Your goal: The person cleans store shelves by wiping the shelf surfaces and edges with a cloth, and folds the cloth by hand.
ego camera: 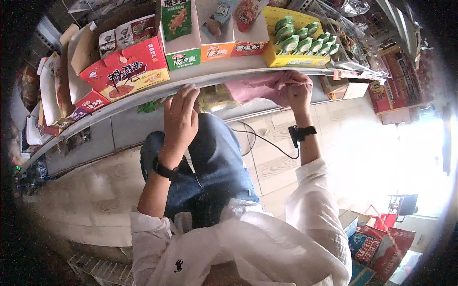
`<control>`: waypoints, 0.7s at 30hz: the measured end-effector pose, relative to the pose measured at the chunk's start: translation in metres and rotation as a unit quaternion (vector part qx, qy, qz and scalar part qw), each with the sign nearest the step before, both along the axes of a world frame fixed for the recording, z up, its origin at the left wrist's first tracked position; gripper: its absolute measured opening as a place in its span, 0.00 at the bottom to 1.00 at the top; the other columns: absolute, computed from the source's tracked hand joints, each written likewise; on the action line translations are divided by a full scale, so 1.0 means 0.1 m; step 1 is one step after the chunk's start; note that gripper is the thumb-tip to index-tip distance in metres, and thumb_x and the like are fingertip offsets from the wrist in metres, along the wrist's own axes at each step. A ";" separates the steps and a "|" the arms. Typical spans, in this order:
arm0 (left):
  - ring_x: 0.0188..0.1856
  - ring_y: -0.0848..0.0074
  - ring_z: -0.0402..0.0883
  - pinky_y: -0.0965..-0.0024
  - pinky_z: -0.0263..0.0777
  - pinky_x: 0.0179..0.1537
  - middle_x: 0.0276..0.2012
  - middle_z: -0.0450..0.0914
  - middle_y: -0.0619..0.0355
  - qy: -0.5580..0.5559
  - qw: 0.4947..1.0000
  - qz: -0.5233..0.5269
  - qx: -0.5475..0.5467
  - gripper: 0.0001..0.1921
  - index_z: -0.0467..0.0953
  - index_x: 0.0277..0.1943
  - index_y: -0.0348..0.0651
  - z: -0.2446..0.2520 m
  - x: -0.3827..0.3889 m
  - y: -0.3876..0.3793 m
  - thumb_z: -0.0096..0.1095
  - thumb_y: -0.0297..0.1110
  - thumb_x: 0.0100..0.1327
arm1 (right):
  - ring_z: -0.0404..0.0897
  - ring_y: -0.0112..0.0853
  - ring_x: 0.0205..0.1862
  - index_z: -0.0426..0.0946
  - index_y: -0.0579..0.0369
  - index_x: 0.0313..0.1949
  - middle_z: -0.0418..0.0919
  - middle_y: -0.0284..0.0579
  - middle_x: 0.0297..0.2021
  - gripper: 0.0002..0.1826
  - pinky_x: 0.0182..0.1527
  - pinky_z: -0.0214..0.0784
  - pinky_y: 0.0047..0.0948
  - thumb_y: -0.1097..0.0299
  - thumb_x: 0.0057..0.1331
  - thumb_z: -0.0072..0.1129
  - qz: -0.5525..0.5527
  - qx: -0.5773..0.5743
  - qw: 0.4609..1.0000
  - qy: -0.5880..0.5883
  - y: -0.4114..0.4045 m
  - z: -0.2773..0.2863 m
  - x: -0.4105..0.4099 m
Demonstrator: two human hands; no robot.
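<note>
My right hand (300,93) grips a pink cloth (256,88), which hangs along the front edge of a metal shelf (229,71). Farther left, my left hand (183,114) rests at the same shelf edge with its fingertips on or just beside it; no object shows in it, and the fingers lie close together. Behind the cloth, on the lower level, a yellow package (218,98) is partly hidden. Open snack boxes stand above my hands, among them a red box (125,71), a green-fronted box (183,60) and a yellow box (297,59) with green-topped packs.
Below the shelf lies a wood-look tiled floor (275,157) with a black cable (275,146) on it. A small carton (352,89) sits on the lower shelf at the right. Red cartons (390,246) are at the lower right, and a wire rack (103,268) is at the lower left.
</note>
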State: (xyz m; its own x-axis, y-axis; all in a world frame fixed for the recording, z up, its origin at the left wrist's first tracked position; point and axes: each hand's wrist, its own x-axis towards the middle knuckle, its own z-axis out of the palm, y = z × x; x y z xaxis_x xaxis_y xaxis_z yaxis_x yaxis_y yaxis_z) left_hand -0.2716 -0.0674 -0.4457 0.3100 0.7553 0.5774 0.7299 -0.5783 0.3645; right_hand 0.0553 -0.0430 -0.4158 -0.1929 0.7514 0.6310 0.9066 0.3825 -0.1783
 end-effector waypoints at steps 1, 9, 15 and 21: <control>0.58 0.71 0.66 0.64 0.55 0.56 0.54 0.69 0.56 0.009 1.000 -0.001 -0.001 0.24 0.66 0.54 0.41 0.00 0.01 0.00 0.51 0.20 0.51 | 0.77 0.37 0.33 0.80 0.45 0.31 0.79 0.37 0.32 0.21 0.36 0.67 0.35 0.45 0.42 0.65 -0.034 0.043 0.998 -0.042 -0.01 -0.06 0.18; 0.59 0.70 0.65 0.63 0.56 0.56 0.56 0.67 0.56 0.003 1.000 0.007 0.005 0.25 0.65 0.55 0.41 0.00 -0.14 -0.02 0.51 0.19 0.51 | 0.76 0.40 0.31 0.78 0.53 0.24 0.78 0.43 0.27 0.11 0.37 0.67 0.33 0.61 0.45 0.60 -0.130 0.027 0.991 -0.016 0.08 -0.03 0.87; 0.60 0.69 0.64 0.64 0.57 0.55 0.56 0.67 0.57 -0.029 0.999 -0.011 -0.024 0.24 0.66 0.54 0.42 0.04 -0.18 -0.06 0.54 0.20 0.51 | 0.74 0.50 0.37 0.73 0.60 0.31 0.76 0.54 0.33 0.10 0.41 0.65 0.43 0.66 0.57 0.48 -0.220 0.002 0.974 -0.045 0.03 0.01 0.85; 0.58 0.65 0.65 0.56 0.60 0.56 0.53 0.69 0.54 -0.102 0.993 -0.049 -0.020 0.21 0.67 0.51 0.40 0.07 -0.21 -0.08 0.52 0.18 0.51 | 0.74 0.41 0.41 0.77 0.55 0.33 0.78 0.45 0.37 0.13 0.48 0.64 0.34 0.61 0.52 0.55 -0.219 -0.048 0.974 -0.001 0.08 -0.16 1.13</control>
